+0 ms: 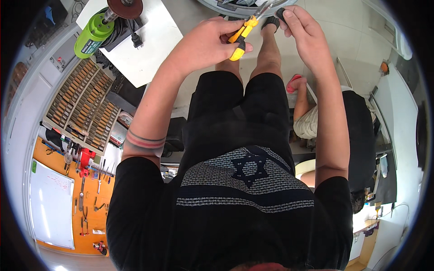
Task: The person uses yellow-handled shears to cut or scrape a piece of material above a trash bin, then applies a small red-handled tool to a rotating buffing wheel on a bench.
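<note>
Gripping yellow-and-black pliers (pixel 243 38) in left hand (pixel 203 43), closed round the handles, with the metal nose pointing up and rightward, toward right hand (pixel 305 34). Cannot tell nose wide or narrow: too close to the upper edge. Pinching small black piece (pixel 280 15) between thumb and forefinger of right hand, held narrow. Placing that piece just right of the pliers' nose. Cannot tell its kind.

Noting, just beyond both hands, round grey basin (pixel 217 8), cut off by the upper edge, with dark, shiny contents. Seeing, lower than the hands and between the forearms, black shorts (pixel 221 97) and bare legs, with dark shoe (pixel 270 22) just below and left of the small black piece. Spreading wide to the right of right hand: pale tiled floor (pixel 348 36).

Recording, left of left hand, white tabletop (pixel 156 56): bearing green power tool (pixel 92 34) with reddish-brown disc (pixel 125 7), coiled black cable (pixel 118 36) and plug (pixel 136 40). Sighting, below right hand and partly behind its forearm, co-worker (pixel 361 135) in black top and pale shorts, wearing pink sandal (pixel 290 84).

Finding, farther left and lower than left hand, rack (pixel 72 137) filled with rows of wooden-handled tools (pixel 81 95). Listing, lower again, orange board (pixel 83 244) hung with hand tools (pixel 82 201), and whiteboard (pixel 49 203) along its left side
</note>
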The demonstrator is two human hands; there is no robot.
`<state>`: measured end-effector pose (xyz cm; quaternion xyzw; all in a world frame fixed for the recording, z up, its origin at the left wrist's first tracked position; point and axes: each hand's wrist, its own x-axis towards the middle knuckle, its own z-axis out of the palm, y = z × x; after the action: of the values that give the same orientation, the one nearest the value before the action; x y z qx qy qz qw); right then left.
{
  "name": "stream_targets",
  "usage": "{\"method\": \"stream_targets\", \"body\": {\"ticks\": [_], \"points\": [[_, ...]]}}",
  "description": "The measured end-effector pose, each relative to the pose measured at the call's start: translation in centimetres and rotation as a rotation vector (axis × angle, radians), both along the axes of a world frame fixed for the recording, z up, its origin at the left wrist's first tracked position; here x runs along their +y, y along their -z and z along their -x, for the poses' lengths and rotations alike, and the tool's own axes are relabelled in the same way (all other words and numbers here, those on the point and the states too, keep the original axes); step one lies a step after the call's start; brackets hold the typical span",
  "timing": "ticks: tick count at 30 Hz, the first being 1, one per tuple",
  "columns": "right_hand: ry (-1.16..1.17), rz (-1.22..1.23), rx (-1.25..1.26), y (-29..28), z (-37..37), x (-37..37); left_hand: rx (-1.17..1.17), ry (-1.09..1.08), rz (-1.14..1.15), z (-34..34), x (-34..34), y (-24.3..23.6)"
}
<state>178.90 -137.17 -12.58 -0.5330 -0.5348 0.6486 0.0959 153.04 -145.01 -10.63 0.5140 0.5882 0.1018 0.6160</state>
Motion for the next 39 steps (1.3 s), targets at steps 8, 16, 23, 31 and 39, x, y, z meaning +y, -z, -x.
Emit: {"method": "stream_targets", "body": {"ticks": [8, 16, 23, 31, 39], "points": [[0.019, -0.008, -0.013, -0.9, 0.6, -0.3, 0.092, 0.065, -0.213, -0.8, -1.0, 0.7], [0.064, 0.051, 0.046, -0.9, 0.8, -0.4, 0.122, 0.070, -0.236, -1.3, -1.2, 0.8], [0.087, 0.079, 0.098, -0.4, 0.4, -0.5, 0.126, 0.113, -0.257, -1.4, -1.1, 0.9], [0.088, 0.047, 0.030, -1.2, 0.8, -0.4, 0.092, 0.125, -0.255, -1.4, -1.4, 1.7], [0.094, 0.019, 0.007, -0.3, 0.6, -0.8, 0.094, 0.157, -0.302, -1.4, -1.5, 2.0]]}}
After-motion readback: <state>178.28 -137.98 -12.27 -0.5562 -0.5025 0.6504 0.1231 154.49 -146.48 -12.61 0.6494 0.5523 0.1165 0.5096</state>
